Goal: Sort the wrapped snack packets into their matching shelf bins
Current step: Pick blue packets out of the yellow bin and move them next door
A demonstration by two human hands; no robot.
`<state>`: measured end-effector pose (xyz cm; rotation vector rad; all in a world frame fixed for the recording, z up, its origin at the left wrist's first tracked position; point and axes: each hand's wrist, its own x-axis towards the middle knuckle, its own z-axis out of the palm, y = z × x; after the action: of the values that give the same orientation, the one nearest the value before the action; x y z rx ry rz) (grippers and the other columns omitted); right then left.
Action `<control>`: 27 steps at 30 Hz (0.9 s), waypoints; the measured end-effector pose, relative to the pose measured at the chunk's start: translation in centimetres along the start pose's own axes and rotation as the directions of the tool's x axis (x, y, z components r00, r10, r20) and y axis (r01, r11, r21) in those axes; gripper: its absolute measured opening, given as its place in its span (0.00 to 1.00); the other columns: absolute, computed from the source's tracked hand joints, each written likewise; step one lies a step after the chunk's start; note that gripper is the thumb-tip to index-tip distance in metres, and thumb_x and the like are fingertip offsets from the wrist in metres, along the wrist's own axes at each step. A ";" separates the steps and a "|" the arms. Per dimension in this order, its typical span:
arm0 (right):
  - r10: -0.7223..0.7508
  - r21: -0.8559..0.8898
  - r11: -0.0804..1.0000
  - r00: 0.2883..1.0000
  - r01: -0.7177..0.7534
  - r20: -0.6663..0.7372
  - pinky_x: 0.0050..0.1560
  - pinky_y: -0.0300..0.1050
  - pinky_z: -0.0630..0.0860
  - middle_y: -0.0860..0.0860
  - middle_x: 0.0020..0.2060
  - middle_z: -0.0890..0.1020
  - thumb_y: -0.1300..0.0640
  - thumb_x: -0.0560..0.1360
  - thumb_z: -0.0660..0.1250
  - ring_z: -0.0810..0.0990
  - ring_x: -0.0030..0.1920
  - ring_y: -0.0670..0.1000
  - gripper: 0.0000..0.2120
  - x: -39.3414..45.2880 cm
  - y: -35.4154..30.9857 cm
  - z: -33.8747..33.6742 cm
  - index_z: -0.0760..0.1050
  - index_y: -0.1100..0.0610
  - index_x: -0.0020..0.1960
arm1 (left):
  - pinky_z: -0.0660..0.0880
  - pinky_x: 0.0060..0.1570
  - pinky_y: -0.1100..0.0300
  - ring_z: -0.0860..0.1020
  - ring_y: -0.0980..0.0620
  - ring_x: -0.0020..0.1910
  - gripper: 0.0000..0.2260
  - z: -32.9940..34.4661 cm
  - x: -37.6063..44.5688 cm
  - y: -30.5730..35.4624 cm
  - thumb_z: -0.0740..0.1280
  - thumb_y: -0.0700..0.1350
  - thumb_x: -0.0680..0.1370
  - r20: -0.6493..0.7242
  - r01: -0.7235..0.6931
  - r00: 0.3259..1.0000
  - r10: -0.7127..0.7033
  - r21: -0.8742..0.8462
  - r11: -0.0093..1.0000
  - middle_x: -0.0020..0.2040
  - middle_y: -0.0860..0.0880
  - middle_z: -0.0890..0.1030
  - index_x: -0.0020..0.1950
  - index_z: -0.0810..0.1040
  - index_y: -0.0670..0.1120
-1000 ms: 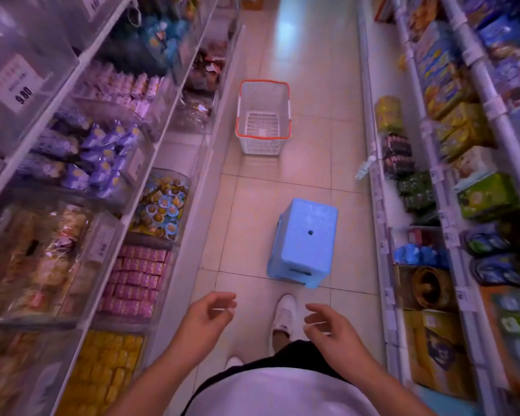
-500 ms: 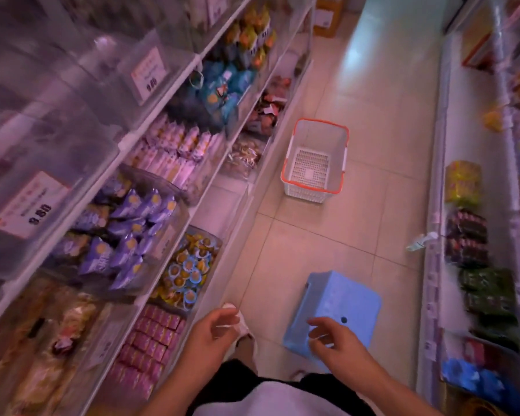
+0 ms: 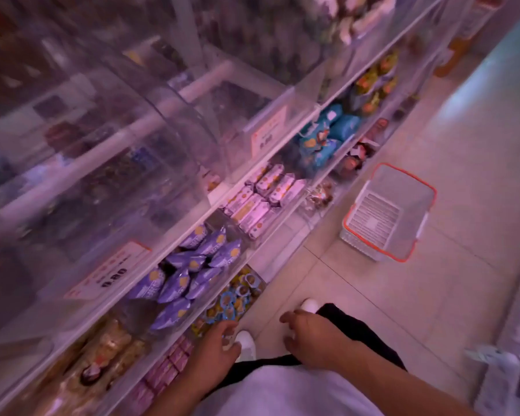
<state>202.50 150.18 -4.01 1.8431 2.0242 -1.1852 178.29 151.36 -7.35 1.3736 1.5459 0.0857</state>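
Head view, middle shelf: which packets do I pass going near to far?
Purple packets → pink packets → blue packets → green-orange packets.

Along the left of the frame you face tiered white shelving [image 3: 150, 121] carrying clear plastic bins [image 3: 174, 163]. On the middle tier, from lower left to upper right, your bins hold purple wrapped snack packets [image 3: 189, 274], pale pink wrapped bars [image 3: 261, 196] and blue snack bags [image 3: 324, 139]. On the tier below, one bin holds small round blue-and-yellow sweets [image 3: 231, 301]. The pale tiled floor [image 3: 433, 295] fills the right of the frame. Directly on it, right of centre and just beside the shelf base, stands a white plastic shopping basket with an orange rim [image 3: 388, 214].
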 end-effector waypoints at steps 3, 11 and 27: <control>-0.146 -0.309 0.935 0.982 0.176 0.117 0.57 0.51 0.75 0.57 0.60 0.76 0.50 0.78 0.59 0.77 0.58 0.59 0.23 4.2 1.9 -2.3 0.66 0.55 0.71 | 0.70 0.51 0.72 0.78 0.58 0.52 0.16 0.4 1.5 -0.6 0.70 0.44 0.74 -0.073 0.045 0.996 -0.041 0.047 0.998 0.57 0.56 0.79 0.61 0.76 0.52; -0.655 -0.655 0.368 0.684 0.660 0.321 0.52 0.49 0.79 0.56 0.53 0.82 0.50 0.66 0.69 0.82 0.48 0.57 0.25 16.5 6.0 -2.3 0.79 0.55 0.62 | 0.73 0.59 0.60 0.78 0.49 0.61 0.21 6.3 6.7 -2.6 0.68 0.49 0.77 -0.368 0.303 0.890 -0.270 0.035 0.952 0.65 0.48 0.78 0.70 0.73 0.52; -0.972 -0.814 0.217 0.199 0.539 -0.128 0.73 0.65 0.49 0.53 0.53 0.82 0.54 0.70 0.58 0.76 0.65 0.56 0.19 30.1 10.9 9.8 0.81 0.54 0.57 | 0.76 0.49 0.50 0.77 0.41 0.46 0.18 13.8 16.4 -12.4 0.64 0.58 0.77 -0.776 0.242 0.512 0.369 0.542 0.804 0.59 0.47 0.77 0.64 0.79 0.52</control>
<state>201.68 166.39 -33.28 0.6386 3.4370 0.3710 182.07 152.31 -31.80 2.0847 2.5233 0.4321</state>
